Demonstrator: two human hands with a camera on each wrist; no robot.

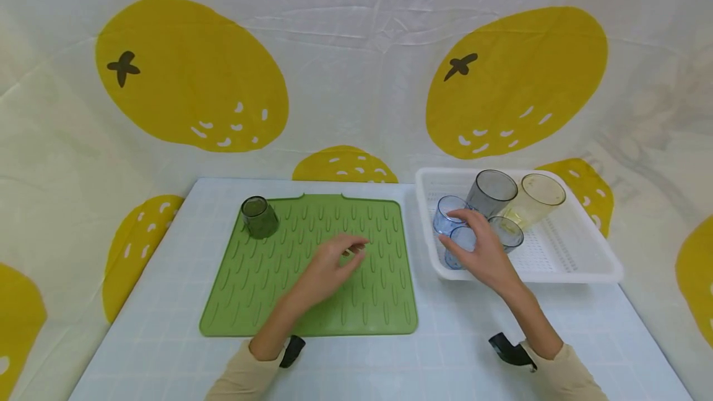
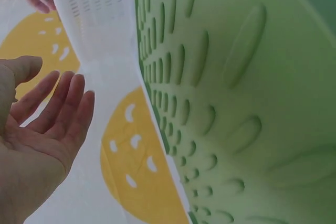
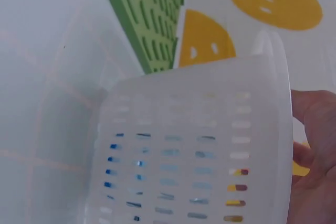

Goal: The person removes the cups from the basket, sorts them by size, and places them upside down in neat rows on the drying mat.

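Observation:
My left hand [image 1: 337, 265] hovers over the green drying mat [image 1: 312, 320], fingers loosely bent and nothing held. A dark tinted glass [image 1: 259, 218] stands at the mat's far left corner. At the left side of the white basket [image 1: 585, 265], my right hand [image 1: 481, 249] reaches in over the glasses, thumb and fingers spread apart. Below them is the near blue glass [image 1: 458, 258], partly covered by the hand. The fingertips overlap the far blue glass [image 1: 444, 223]. In the right wrist view the basket wall [image 3: 178, 87] hides most of the fingers.
A tall grey glass [image 1: 490, 194], a pale yellow glass [image 1: 540, 200] and a short grey glass [image 1: 509, 234] share the basket. The light table [image 1: 390, 370] runs in front of it. A fruit-patterned curtain [image 1: 356, 79] closes off the back.

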